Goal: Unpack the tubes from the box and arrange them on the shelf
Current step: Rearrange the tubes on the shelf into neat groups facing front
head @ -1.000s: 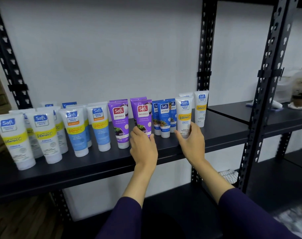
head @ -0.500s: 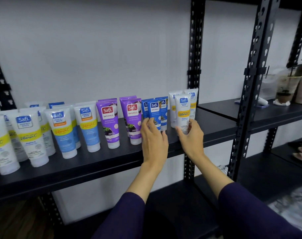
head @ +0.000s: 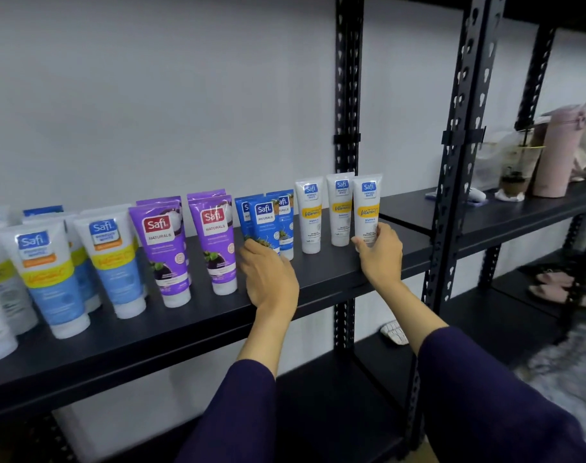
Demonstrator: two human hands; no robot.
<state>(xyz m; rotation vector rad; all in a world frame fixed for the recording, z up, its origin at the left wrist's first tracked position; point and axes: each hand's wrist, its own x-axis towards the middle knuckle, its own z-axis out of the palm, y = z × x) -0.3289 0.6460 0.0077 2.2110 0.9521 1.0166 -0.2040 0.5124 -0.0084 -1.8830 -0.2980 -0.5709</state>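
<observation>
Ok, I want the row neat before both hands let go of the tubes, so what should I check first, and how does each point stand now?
1. Right hand grips the white tube near its cap: ok.
2. That tube upright, at the right end of the row on the shelf: ok.
3. Its cap resting flat on the shelf: cannot tell, the fingers hide it.
4. Left hand has its fingers on the front blue tube: ok.
5. Blue tube upright: not ok, it leans left.
6. Even gaps: not ok, the blue tubes crowd together while the white ones stand apart.
</observation>
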